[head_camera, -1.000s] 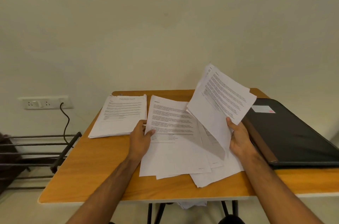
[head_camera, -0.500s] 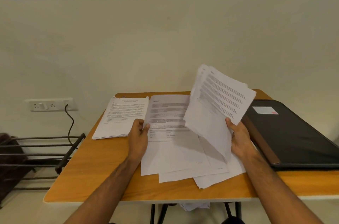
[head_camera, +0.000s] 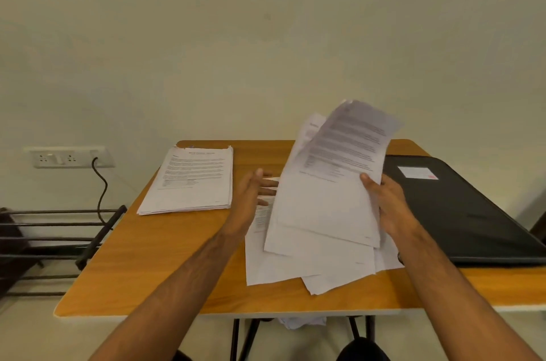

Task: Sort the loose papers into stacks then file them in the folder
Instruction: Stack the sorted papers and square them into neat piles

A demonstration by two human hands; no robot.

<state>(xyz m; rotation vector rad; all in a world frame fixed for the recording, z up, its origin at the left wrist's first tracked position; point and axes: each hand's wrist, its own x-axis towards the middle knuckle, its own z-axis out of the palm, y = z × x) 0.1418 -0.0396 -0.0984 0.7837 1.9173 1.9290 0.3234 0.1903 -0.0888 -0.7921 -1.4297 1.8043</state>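
Head view shows your right hand (head_camera: 387, 207) pinching a lifted sheaf of printed sheets (head_camera: 336, 177) by its right edge, thumb on the face and fingers behind, so the pages stand tilted up off the desk where you can read their headings. That grip at the edge keeps the text uncovered, which suits deciding which stack they belong to.

Your left hand (head_camera: 254, 198) holds nothing: its fingers are straight and spread, reaching toward the left edge of the raised sheets above the loose pile (head_camera: 295, 260). I judge it is placed there to take or steady a page, though contact is not clear from this angle.

The loose pile lies fanned and askew on the wooden table (head_camera: 153, 266), directly in front of you, with corners jutting past each other; it is plainly not yet sorted. At the far left sits a squared stack (head_camera: 192, 180), kept well apart from the pile so sorted pages do not mix with the rest.

The black folder (head_camera: 461, 210) lies closed at the right, just beside your right wrist, within reach but out of the sorting space. Filing has not begun, in my judgement.
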